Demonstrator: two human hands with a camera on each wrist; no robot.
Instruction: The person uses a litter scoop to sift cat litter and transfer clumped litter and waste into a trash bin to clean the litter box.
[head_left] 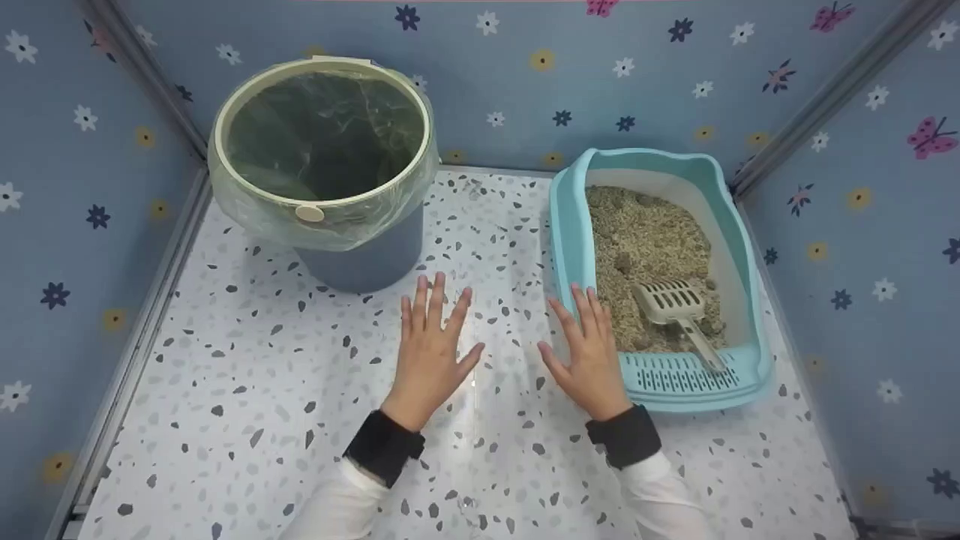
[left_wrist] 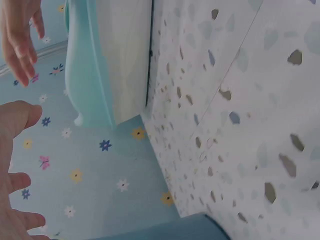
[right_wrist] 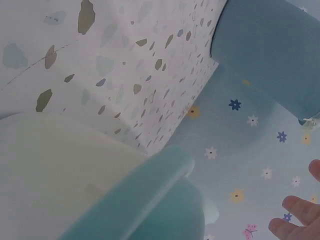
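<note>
Both hands are held out with fingers spread, and neither holds anything. My left hand (head_left: pixel 429 356) hovers over the speckled floor, just in front of the grey-blue trash bin (head_left: pixel 364 259). The right hand (head_left: pixel 592 356) is beside the left wall of the turquoise litter box (head_left: pixel 570 225), overlapping its rim in the head view; whether it touches cannot be told. Inside the box lies brownish litter (head_left: pixel 652 225) with darker clumps. A beige slotted litter scoop (head_left: pixel 675 300) rests on the litter, its handle leaning over the box's perforated front ledge (head_left: pixel 679 375).
A translucent bag (head_left: pixel 330 232) lines the bin and folds over its cream rim ring (head_left: pixel 225 150). Blue flower-patterned panels (head_left: pixel 510 90) enclose the back and both sides. Terrazzo-patterned flooring (head_left: pixel 480 450) runs between bin and box.
</note>
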